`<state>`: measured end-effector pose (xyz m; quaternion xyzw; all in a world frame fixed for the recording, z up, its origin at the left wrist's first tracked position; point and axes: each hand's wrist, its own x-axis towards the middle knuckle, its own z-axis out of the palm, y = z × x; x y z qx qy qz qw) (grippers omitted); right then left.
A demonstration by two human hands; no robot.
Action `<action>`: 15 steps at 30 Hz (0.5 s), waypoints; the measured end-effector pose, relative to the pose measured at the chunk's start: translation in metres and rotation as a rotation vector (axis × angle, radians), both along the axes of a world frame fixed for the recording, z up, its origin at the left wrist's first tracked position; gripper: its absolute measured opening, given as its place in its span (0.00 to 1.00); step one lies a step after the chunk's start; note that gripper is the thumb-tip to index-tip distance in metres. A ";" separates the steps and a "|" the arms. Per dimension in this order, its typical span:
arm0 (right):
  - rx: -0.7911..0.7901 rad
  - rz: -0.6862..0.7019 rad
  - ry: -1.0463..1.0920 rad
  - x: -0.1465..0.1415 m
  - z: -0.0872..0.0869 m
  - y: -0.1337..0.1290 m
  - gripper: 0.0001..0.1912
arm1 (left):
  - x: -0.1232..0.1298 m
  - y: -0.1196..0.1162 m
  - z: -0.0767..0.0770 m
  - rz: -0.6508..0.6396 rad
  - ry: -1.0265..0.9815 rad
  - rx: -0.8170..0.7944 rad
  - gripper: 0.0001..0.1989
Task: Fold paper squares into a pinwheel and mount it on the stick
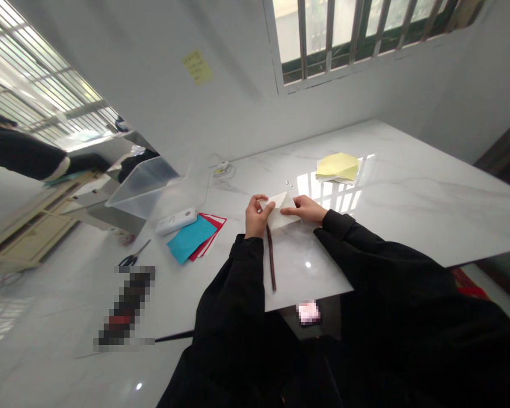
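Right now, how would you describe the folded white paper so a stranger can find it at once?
On the white marble table, find the left hand and right hand near the front edge. They hold a folded white paper between them. Unlike the blue sheet and yellow paper stack lying nearby, it is in hand.

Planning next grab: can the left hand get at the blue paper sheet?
Likely yes: nothing lies between the left hand and the blue paper sheet on the marble tabletop, though that hand now holds folded white paper.
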<state>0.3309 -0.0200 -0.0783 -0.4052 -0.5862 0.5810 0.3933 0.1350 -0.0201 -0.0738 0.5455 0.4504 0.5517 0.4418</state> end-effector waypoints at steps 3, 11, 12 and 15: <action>-0.001 0.003 0.002 0.000 0.000 0.001 0.17 | -0.001 0.002 -0.005 -0.052 -0.038 -0.043 0.32; -0.008 -0.011 0.021 -0.001 -0.002 0.001 0.19 | -0.001 0.003 -0.006 -0.080 -0.040 -0.075 0.29; -0.011 -0.011 0.036 -0.002 -0.002 0.001 0.20 | 0.000 0.002 -0.007 -0.082 -0.044 -0.085 0.29; -0.007 -0.009 0.072 -0.003 -0.001 0.000 0.21 | 0.000 0.001 -0.007 -0.079 -0.050 -0.106 0.29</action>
